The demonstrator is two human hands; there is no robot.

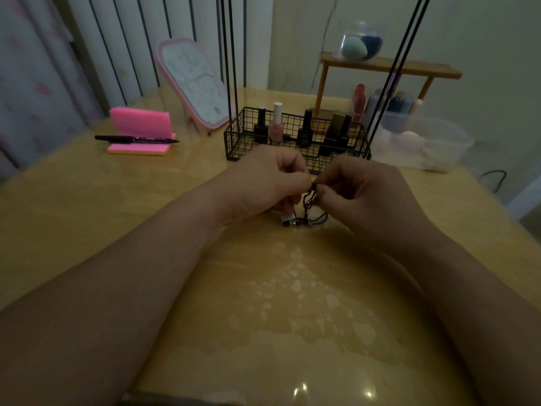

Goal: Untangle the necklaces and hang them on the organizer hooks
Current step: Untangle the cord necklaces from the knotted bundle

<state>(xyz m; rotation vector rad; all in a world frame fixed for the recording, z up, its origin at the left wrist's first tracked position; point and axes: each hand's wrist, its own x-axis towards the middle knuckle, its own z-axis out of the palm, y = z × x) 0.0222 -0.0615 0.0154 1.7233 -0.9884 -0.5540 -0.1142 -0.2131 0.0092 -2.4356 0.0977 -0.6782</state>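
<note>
- Above the glossy, wood-grained worktop (146, 206), just before a black wire-grid basket (234, 139), 2 hands meet.
- Left hand (263, 183): fingers (295, 168) curled, pinching the thin dark cord necklaces (308, 199) (a knotted tangle of loops).
- Right hand (363, 194): fingertips clamped on the same cords.
- Small silvery metal pendants (289, 221) hang beneath; whether they touch the worktop is unclear.

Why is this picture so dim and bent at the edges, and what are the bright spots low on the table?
Head view: dim lighting muddies the colours; the wide-angle lens bows the table edges; the spots are light glare on its glossy top; the necklaces pinched by left hand and right hand look dark, blurry.
</note>
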